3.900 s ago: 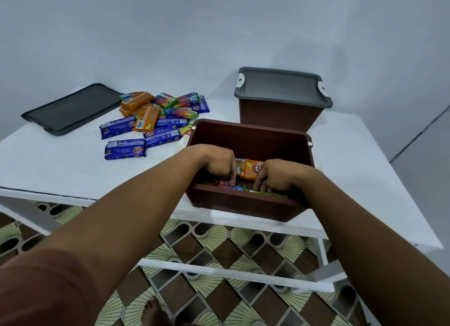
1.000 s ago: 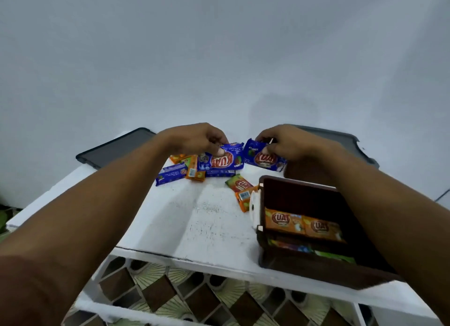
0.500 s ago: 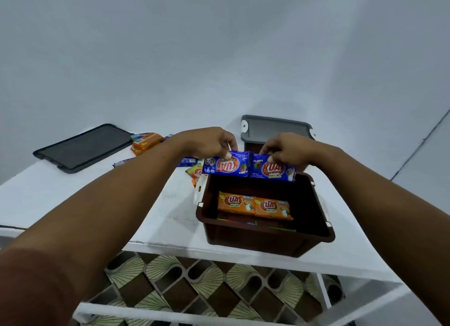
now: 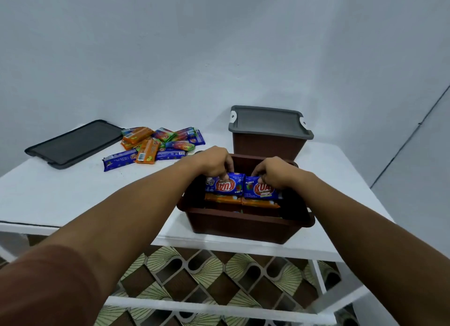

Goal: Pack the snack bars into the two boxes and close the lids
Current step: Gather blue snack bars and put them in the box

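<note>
Two glossy blue bars (image 4: 225, 186) — red-lettered — pinched by left hand (image 4: 215, 164) and right hand (image 4: 275, 172) fingers in the brown box (image 4: 243, 220).

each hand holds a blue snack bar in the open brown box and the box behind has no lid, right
No: in the head view the rear box wears its grey lid. The rest holds: left hand grips the left blue bar, right hand the right blue bar, in the open box.

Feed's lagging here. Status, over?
Left grip pinches a blue bar, right grip a second blue bar, both inside open box. Pile of bars on table. Nothing in the way.
</note>
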